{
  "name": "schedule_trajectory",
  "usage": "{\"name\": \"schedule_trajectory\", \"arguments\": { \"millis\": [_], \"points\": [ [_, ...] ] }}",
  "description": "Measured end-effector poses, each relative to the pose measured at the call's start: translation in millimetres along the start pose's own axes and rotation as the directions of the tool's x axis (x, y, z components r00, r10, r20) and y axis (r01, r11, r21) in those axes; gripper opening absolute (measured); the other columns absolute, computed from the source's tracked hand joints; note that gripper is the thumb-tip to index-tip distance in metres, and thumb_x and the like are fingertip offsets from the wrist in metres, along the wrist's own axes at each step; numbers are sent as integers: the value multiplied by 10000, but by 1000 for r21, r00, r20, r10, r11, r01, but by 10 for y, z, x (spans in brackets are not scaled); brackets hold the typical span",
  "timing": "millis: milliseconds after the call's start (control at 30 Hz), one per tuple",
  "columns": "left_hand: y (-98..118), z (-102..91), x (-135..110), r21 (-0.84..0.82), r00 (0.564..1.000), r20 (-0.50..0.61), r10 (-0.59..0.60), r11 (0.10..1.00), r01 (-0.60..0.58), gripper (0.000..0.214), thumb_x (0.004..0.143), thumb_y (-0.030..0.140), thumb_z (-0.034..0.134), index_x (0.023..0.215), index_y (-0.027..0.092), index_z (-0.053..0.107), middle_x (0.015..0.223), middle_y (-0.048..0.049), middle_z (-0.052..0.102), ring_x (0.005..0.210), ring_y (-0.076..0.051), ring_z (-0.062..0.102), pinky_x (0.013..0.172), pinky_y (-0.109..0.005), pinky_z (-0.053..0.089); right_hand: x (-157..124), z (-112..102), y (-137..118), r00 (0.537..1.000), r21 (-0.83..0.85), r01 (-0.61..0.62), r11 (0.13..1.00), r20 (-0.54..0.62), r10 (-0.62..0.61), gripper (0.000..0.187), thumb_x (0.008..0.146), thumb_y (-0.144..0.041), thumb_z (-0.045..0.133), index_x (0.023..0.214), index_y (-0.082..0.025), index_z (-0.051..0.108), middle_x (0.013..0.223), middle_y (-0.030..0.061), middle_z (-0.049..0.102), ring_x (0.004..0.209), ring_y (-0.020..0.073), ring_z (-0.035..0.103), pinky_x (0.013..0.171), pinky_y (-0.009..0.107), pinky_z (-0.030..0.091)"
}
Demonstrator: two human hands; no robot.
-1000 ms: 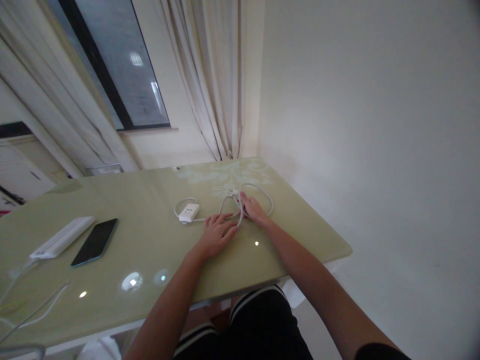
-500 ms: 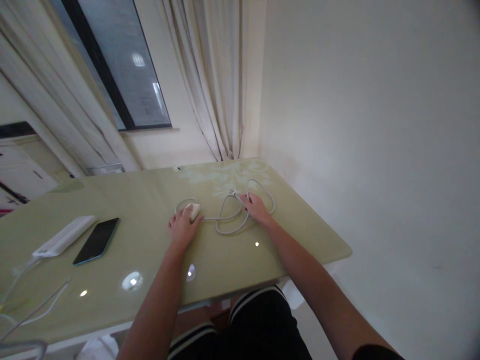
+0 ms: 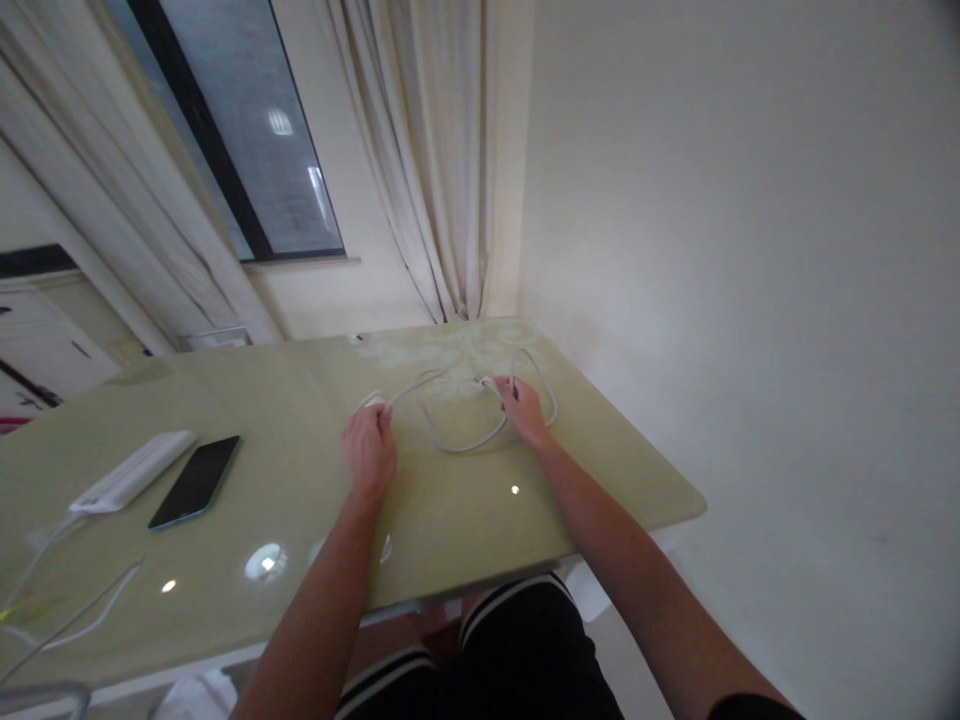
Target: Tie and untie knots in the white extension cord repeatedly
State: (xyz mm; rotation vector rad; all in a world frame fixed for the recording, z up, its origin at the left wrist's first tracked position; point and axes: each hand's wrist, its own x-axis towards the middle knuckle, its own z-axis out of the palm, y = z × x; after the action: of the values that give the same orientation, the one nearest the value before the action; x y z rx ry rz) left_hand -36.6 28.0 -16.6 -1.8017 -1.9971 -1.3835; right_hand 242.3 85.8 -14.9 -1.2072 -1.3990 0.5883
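Note:
My left hand (image 3: 369,448) is closed, its fingers round a small white block (image 3: 375,400) on the cable; most of the block is hidden by the hand. A pale cable (image 3: 466,450) runs out from there and lies in a wide, loose loop across the table. My right hand (image 3: 525,410) pinches this cable close to its plug (image 3: 480,380), whose metal prongs point left. Another bend of the cable rises behind the right hand and curves round its right side.
The pale green glossy table (image 3: 450,530) ends at a rounded corner on the right, near the wall (image 3: 735,300). On the left lie a dark phone (image 3: 196,482), a long white power strip (image 3: 133,472) and a thin white cable (image 3: 94,605). Curtains (image 3: 427,150) hang behind.
My left hand has turned and closed more over the white block. My right hand has moved slightly right with the plug end, and the overlapping cable loops have spread into a wider one.

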Motion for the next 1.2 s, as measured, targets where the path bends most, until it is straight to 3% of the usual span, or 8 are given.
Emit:
{"name": "schedule_trajectory", "arguments": {
  "millis": [133,233,500,733,933,1000,1100,1200],
  "points": [
    [-61,-121,57,-325,867,-382,-319,925,196,261,1040,397,328,947,220,496,860,-42,608,852,-208,632,836,-369,505,22,8,17,999,-21,-11,1000,-42,10,443,951,-586,530,985,-202,748,568,-16,568,538,144,510,555,243,352],
    [-98,-126,106,-530,791,-429,-436,831,171,272,1050,422,297,901,232,423,815,3,537,745,-155,616,737,-305,485,37,7,21,995,11,-12,1000,-97,13,473,928,-620,549,996,-197,750,581,-7,576,544,152,514,565,252,368],
    [-133,32,175,-861,646,190,-739,191,471,182,953,369,489,856,222,445,671,79,430,551,-86,488,615,-217,455,38,-16,26,993,-62,-19,998,-113,12,666,914,-742,471,1099,-170,756,628,3,567,591,163,507,605,271,367],
    [-293,117,189,-777,571,251,-781,189,600,94,874,123,436,842,210,454,655,53,450,550,-111,533,663,-289,553,-11,24,47,1000,-209,8,978,-12,-11,662,907,-761,481,1062,-199,795,584,-15,494,555,143,445,572,271,297],
    [-305,54,201,-621,615,31,-788,467,629,256,815,96,517,1049,199,530,968,-74,614,1039,-226,659,962,-454,536,-68,89,11,953,-253,168,953,287,-92,617,910,-742,530,1074,-219,813,557,-36,438,542,123,403,578,261,259],
    [-254,-19,167,-519,699,-107,-707,639,567,413,795,92,552,1199,174,552,1257,-169,589,1366,-290,486,1141,-518,389,-92,115,-15,929,-269,233,935,347,-132,589,931,-715,530,1100,-224,810,576,-26,480,570,130,432,606,259,281],
    [-123,-61,61,-208,950,-161,-268,950,233,424,874,146,500,1287,159,593,1412,-191,555,1438,-309,411,1200,-515,300,-137,159,-43,888,-276,293,915,433,-154,543,946,-672,556,1127,-223,802,609,-11,537,608,141,469,641,262,308],
    [32,23,-92,-12,974,157,166,986,-166,369,982,273,415,1251,197,656,1275,-136,682,1254,-289,578,1145,-492,363,-178,200,-41,849,-259,268,928,519,-101,569,872,-676,667,1185,-213,775,605,-24,532,597,135,460,628,258,297]
  ]
}}
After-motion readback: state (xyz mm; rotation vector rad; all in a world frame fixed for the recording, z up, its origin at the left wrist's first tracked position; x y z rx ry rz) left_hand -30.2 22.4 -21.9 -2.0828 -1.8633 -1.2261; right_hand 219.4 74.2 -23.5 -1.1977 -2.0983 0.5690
